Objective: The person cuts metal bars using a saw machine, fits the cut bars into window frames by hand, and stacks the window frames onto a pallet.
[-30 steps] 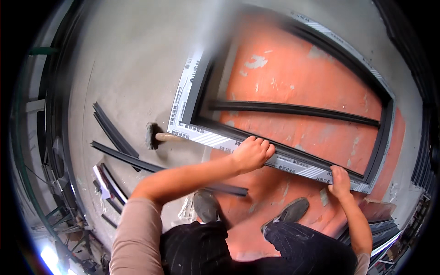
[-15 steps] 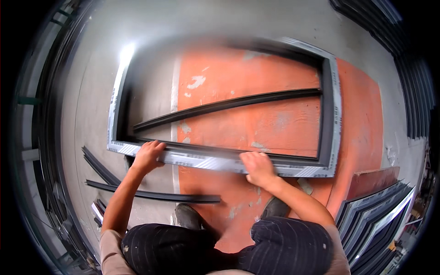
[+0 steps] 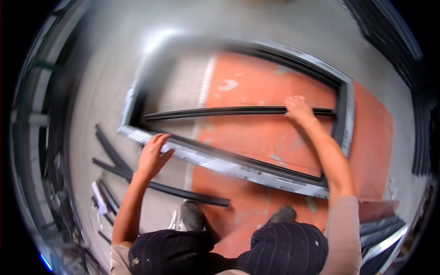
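Note:
A large rectangular window frame (image 3: 256, 170), black inside with printed silvery-white film on its outer faces, lies before me. My left hand (image 3: 153, 156) is at its near rail by the left corner, fingers over the rail and thumb on the film side. Across the opening runs a long black bar (image 3: 220, 111), ending close to the right side. Toward that right end, my right hand (image 3: 300, 110) is closed on the bar, its fingertips showing past the far edge. The far left part of the frame is blurred.
Two crossing black strips (image 3: 192, 194) lie on the floor left of my feet, with short offcuts (image 3: 103, 198) further left. Orange sheeting (image 3: 371, 133) covers part of the grey floor. Stacked frames (image 3: 382, 233) stand at lower right; long dark profiles (image 3: 419, 123) line the right side.
My right hand has left the near rail and reached forward and right to the bar. My left hand stays at the near rail. The whole view has turned slightly.

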The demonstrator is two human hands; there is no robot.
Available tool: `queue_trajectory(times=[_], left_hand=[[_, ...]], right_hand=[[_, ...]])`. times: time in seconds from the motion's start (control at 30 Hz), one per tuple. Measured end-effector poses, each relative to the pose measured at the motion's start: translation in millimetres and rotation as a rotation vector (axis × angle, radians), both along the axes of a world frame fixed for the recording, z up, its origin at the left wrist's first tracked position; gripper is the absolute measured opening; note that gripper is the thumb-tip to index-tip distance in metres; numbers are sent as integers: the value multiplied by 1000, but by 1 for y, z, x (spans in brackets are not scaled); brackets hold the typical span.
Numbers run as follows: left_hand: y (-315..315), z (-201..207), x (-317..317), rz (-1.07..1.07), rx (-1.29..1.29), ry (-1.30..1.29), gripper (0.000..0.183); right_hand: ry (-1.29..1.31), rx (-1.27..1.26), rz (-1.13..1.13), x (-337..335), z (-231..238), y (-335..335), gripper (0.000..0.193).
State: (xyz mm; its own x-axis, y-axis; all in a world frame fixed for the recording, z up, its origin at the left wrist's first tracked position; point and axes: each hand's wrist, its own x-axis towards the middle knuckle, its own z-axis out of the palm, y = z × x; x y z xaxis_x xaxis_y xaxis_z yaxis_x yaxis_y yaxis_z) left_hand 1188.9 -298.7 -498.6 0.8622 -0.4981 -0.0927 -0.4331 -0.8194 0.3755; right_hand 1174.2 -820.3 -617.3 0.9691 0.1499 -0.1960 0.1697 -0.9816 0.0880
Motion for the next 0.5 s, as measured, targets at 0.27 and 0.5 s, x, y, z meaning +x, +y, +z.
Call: queue_trajectory(times=[0.27,0.5], left_hand=[[-91,47,-13,-175,-208,-411,54],[-120,-2,12,-507,130,209,43]], right_hand=[[-442,229,158,-33,123,66,28],[-303,371,-101,-161,123,116,46]])
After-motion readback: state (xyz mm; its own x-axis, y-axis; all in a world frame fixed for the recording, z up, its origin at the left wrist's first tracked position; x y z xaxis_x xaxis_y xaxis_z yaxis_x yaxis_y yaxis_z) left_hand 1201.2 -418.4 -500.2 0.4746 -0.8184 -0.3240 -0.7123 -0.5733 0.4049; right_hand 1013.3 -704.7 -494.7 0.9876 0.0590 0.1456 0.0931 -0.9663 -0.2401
